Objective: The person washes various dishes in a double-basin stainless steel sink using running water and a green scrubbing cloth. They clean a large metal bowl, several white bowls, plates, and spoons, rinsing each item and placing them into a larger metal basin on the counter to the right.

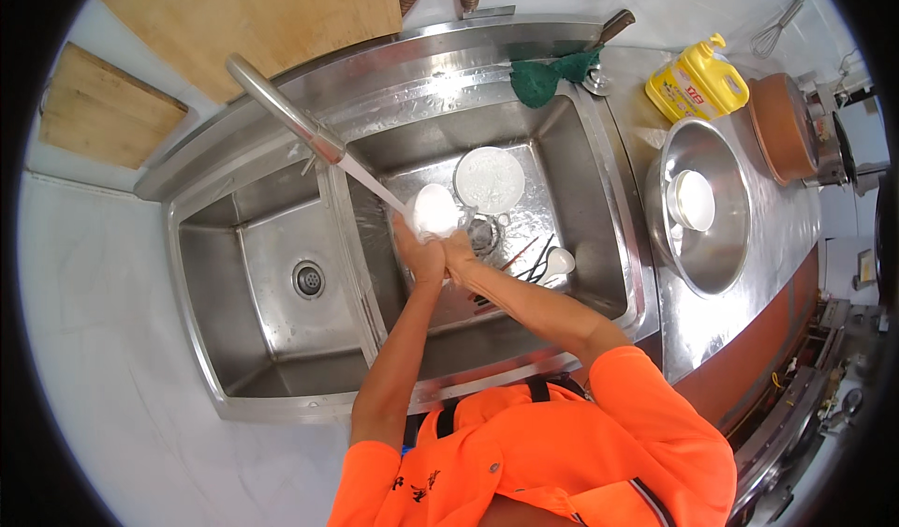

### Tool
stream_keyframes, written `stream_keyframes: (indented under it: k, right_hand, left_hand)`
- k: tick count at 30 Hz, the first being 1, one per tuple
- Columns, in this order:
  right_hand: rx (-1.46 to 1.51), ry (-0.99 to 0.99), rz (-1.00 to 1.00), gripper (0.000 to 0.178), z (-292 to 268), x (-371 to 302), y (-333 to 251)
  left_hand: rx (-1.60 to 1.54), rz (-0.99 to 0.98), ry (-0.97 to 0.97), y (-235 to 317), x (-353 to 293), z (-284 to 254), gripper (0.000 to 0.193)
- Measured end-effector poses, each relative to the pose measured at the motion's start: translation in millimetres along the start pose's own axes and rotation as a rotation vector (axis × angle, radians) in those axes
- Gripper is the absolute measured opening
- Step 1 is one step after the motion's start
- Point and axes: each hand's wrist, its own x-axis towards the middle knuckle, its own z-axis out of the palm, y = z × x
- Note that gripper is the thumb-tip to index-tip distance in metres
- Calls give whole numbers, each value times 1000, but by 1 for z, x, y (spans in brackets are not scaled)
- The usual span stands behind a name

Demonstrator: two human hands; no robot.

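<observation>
My hands (pixel 421 255) curl snugly around a white bowl (pixel 434 208) under running water (pixel 373 181), near the left edge of the right basin (pixel 579 199). A round white plate (pixel 490 180) lies toward its back edge.

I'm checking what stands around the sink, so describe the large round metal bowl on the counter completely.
The large, round, silver-coloured metal bowl looks like stainless steel: smooth, shiny walls and a wide, open mouth. It stands mouth up on the silver metal counter, right of the metal double sink, near the yellow plastic pump jug. White round dishware sits inside; the number of pieces is unclear. Neither the left hand nor the right hand touches it.
</observation>
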Motion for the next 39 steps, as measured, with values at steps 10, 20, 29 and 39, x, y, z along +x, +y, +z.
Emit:
stream_keyframes:
  k: [10,20,29,39]
  right_hand:
    - [-149,-380,139,52,-53,-12,-37]
    - [-229,-393,-105,45,-99,-3,-71]
    - [-141,-365,-66,41,-93,-5,-63]
    - [-65,-125,-242,33,-63,-23,-35]
  left_hand:
    - [-28,-99,-61,-12,-5,-18,60]
    - [-90,-226,-240,-7,6,-36,60]
    - [-196,-478,-393,-12,8,-38,64]
    - [22,-80,-227,-2,7,-28,61]
